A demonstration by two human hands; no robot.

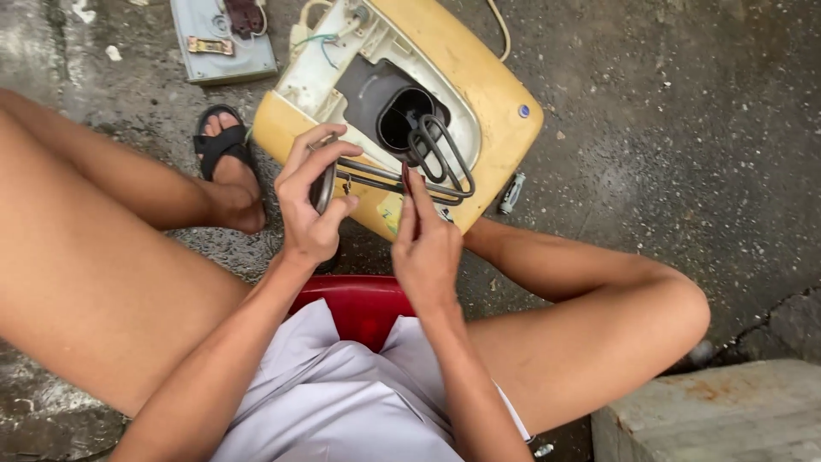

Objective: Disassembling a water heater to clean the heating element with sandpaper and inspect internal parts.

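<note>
**Heating coil held over an opened yellow appliance**

Head view: At the centre of the frame, a dark metal heating element [428, 167] is held above a yellow appliance casing [479, 85] lying opened on the wet concrete floor [667, 128]. Its round flange end is gripped by the left hand [310, 201], fingers curled around it. The rods are pinched by the fingertips of the right hand [425, 244]. A grey cover plate [221, 38] lies at the upper left; a red stool [359, 304] is seen below the hands.
</note>
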